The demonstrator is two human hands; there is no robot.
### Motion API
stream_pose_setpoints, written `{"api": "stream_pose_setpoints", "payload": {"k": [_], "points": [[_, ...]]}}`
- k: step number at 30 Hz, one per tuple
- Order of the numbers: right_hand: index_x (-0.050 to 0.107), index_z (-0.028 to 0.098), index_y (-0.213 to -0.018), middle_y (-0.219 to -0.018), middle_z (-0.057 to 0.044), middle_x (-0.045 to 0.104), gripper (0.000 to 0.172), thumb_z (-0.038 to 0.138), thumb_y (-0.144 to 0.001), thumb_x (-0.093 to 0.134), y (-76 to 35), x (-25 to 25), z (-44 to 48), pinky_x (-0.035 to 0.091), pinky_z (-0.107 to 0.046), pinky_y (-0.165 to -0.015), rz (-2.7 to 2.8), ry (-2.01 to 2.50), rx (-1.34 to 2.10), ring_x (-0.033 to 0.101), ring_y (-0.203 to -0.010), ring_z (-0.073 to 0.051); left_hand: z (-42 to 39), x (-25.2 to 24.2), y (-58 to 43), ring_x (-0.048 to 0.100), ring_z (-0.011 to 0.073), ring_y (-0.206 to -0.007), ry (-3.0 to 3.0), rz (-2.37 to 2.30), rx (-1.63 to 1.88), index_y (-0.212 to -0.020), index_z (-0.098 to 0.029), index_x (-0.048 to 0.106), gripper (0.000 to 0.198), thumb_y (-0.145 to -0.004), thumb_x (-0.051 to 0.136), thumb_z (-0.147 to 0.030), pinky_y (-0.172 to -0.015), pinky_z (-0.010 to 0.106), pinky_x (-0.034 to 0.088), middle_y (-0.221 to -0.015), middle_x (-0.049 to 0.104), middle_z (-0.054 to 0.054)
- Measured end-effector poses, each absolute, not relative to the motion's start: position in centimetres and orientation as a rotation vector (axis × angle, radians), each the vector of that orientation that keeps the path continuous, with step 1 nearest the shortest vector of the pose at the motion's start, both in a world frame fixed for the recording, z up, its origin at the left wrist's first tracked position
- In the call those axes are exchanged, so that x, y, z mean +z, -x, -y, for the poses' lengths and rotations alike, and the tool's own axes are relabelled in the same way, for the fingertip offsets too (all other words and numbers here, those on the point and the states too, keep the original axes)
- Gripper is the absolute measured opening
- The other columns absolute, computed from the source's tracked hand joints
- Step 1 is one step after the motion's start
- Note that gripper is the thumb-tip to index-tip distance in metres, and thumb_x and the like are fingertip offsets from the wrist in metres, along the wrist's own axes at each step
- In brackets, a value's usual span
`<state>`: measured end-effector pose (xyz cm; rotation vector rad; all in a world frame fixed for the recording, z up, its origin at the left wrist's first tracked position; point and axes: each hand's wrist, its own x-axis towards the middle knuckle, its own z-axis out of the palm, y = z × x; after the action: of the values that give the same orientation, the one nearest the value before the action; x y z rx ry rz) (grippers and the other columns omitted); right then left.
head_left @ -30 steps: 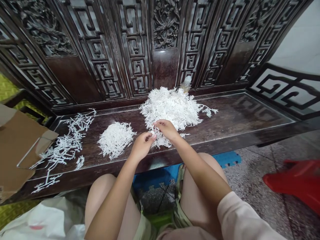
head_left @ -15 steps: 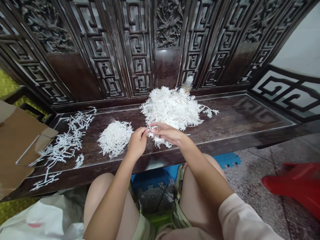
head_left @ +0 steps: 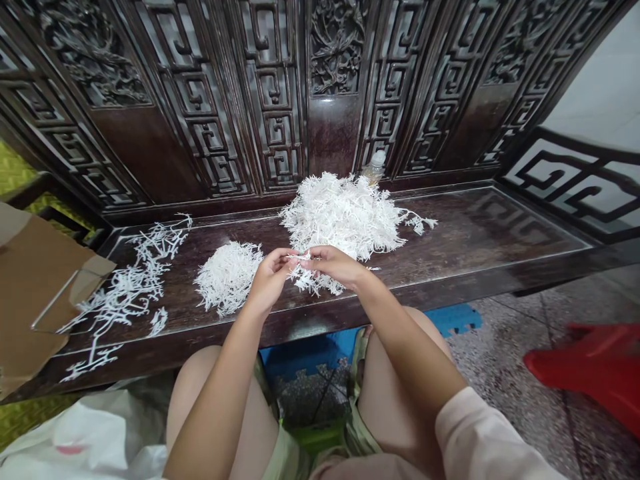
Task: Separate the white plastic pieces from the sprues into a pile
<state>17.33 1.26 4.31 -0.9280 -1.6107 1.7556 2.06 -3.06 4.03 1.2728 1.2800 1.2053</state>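
Note:
Between my two hands is a small white branched plastic piece [head_left: 301, 256], pinched from both sides at the front of a big heap. My left hand [head_left: 273, 275] has its thumb and fingers closed on the left end. On the other end, the fingers of my right hand [head_left: 334, 264] are closed too. Behind them rises the large heap of white branched pieces [head_left: 345, 213], with a few loose ones below my fingers. A smaller pile of short white pieces [head_left: 229, 277] lies just left of my left hand. Fingertip details are too small to make out.
White branching sprues [head_left: 133, 287] are spread at the bench's left end beside a cardboard box [head_left: 40, 287]. A clear bottle with a white cap [head_left: 376, 167] stands behind the heap. The dark wooden bench [head_left: 475, 233] has a carved back. Something red [head_left: 590, 373] is at lower right.
My left hand has turned and opened its grip wider, meeting the right fingertips. The right fingers have drawn in and bent around the white piece. The piles look the same.

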Motion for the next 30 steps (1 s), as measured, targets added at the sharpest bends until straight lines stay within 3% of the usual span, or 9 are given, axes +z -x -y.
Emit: {"api": "stream_pose_setpoints", "payload": {"k": [14,19,30], "points": [[0.056,0.014,-0.062,-0.059,0.003,0.047,0.024,0.038,-0.063,0.060,-17.3,3.7,-1.4,0.034,-0.024,-0.058,1.755,1.016,1.562,0.042,-0.058,-0.009,2.9,2.8,-2.8,0.049,0.0135,-0.072,-1.200,-1.306,1.090,-0.071,-0.017,0.056,0.029,-0.072,0.050,-0.046,-0.066,0.023,0.036,-0.071,0.057,-0.001],[0.052,0.015,-0.062,-0.058,0.004,0.045,0.025,0.039,-0.062,0.060,-16.2,3.8,-0.7,0.031,-0.023,-0.060,1.607,0.984,1.607,0.039,-0.058,-0.008,2.8,2.1,-3.1,0.042,0.0110,-0.057,-1.159,-1.334,1.293,-0.062,-0.017,0.048,0.024,-0.073,0.048,-0.040,-0.057,0.023,0.033,-0.057,0.045,-0.003],[0.053,0.017,-0.061,-0.063,0.002,0.042,0.018,0.033,-0.060,0.062,-13.9,4.1,1.0,0.031,-0.023,-0.058,1.374,0.871,1.501,0.038,-0.059,-0.009,2.7,2.3,-3.4,0.034,0.0091,-0.052,-1.138,-1.385,1.584,-0.056,-0.018,0.039,0.028,-0.074,0.047,-0.039,-0.052,0.022,0.029,-0.054,0.033,-0.003]]}}
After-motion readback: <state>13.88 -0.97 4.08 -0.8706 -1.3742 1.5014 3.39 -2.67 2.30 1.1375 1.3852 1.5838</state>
